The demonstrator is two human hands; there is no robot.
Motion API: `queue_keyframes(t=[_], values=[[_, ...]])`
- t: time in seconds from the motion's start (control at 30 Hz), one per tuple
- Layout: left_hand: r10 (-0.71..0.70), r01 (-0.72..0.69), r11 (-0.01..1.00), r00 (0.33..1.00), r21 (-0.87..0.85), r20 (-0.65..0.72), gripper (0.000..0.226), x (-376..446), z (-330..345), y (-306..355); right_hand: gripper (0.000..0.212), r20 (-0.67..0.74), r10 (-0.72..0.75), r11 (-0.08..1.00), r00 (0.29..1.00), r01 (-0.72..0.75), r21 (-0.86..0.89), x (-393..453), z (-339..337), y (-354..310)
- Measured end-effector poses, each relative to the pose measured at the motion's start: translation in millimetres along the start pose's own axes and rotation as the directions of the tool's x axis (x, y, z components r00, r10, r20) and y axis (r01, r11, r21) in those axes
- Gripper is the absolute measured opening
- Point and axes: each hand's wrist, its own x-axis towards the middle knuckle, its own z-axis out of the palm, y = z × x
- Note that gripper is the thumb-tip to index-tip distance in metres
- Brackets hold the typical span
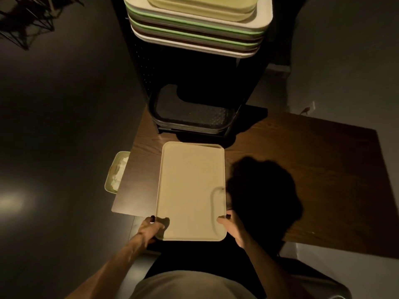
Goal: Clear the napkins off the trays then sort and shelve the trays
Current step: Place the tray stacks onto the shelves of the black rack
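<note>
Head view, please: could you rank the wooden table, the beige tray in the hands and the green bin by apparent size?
1. Table
2. Beige tray, though it is nearer the camera
3. Green bin, partly hidden behind the table

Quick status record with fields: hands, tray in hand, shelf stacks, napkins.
left hand: grips near-left corner of the beige tray
right hand: grips its near-right edge
beige tray: no napkin on it, held over the wooden table
upper shelf: stack of light trays
lower shelf: dark trays
napkins: white wads in green bin, left of table
</note>
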Motion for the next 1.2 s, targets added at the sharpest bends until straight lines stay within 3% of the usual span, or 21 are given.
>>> queue_keyframes(t=[0.23, 0.37, 0.47, 0.63, 0.87, 1.2], values=[[-0.003, 0.008, 0.997, 0.998, -0.072, 0.066, 0.025, -2, -17, -4, 0.022, 0.111, -0.036, 0.998, 0.993, 0.029, 0.064, -28, -14, -17], [0.041, 0.063, 0.919, 0.967, -0.389, 0.252, 0.03, -10, -35, 2, 0.026, 0.227, -0.099, 0.984, 0.969, 0.062, 0.166, -56, -27, -37], [0.099, 0.058, 0.879, 0.949, -0.473, 0.3, 0.032, -16, -47, 12, 0.021, 0.324, -0.115, 0.977, 0.939, 0.048, 0.208, -74, -38, -56], [0.116, 0.046, 0.89, 0.939, -0.455, 0.324, 0.044, -27, -66, 20, 0.017, 0.393, -0.16, 0.975, 0.906, 0.082, 0.208, -94, -51, -77], [0.15, 0.027, 0.905, 0.914, -0.425, 0.378, 0.045, -42, -85, 27, 0.016, 0.412, -0.21, 0.974, 0.887, 0.156, 0.162, -109, -53, -89], [0.214, -0.032, 0.903, 0.899, -0.428, 0.383, 0.044, -52, -89, 36, 0.016, 0.292, -0.283, 0.956, 0.914, 0.245, 0.159, -110, -58, -97]])
